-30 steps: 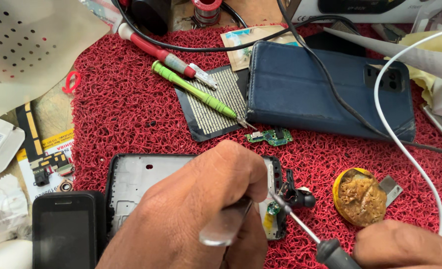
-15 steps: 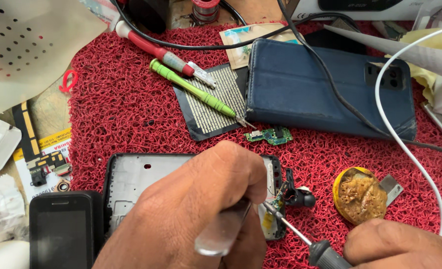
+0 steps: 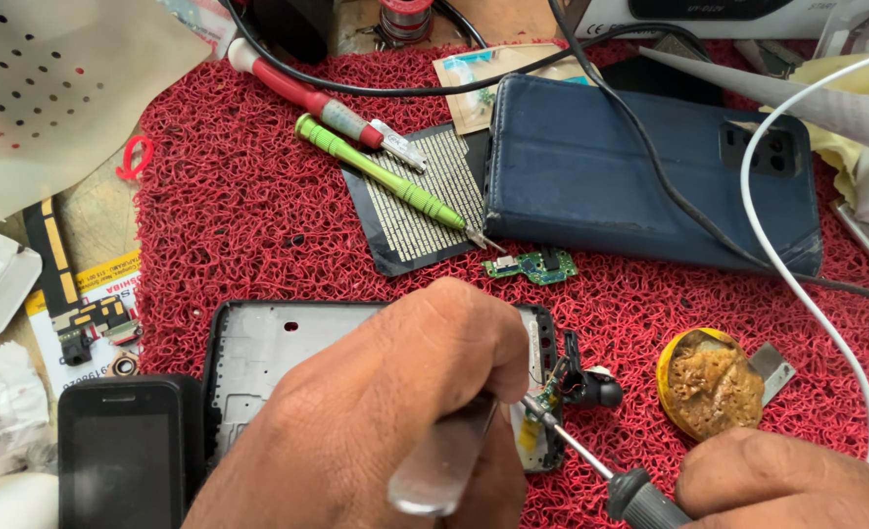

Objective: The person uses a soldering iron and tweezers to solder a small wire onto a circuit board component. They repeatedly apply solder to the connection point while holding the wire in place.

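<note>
An opened grey phone frame point(image 3: 258, 348) lies on a red mesh mat point(image 3: 229, 216) at the bottom centre. My left hand point(image 3: 376, 421) rests over the frame and is shut on metal tweezers point(image 3: 441, 468), whose tips are hidden under my fingers. My right hand point(image 3: 797, 485) at the bottom right grips a soldering iron point(image 3: 591, 465); its thin tip touches a small board point(image 3: 549, 397) at the frame's right end. A black part point(image 3: 591, 389) sits just right of that spot.
A yellow tin of brown flux point(image 3: 711, 384) sits right of the frame. A green screwdriver point(image 3: 381, 176), a red screwdriver point(image 3: 307, 98), a perforated pad point(image 3: 425, 211), a small green board point(image 3: 532, 265) and a blue wallet case point(image 3: 650, 171) lie farther back. A black phone point(image 3: 121, 456) is bottom left; a white cable point(image 3: 777, 264) curves on the right.
My right hand has drawn in from the lower right, and the iron's tip has moved up and left onto the small board. My left hand has barely shifted.
</note>
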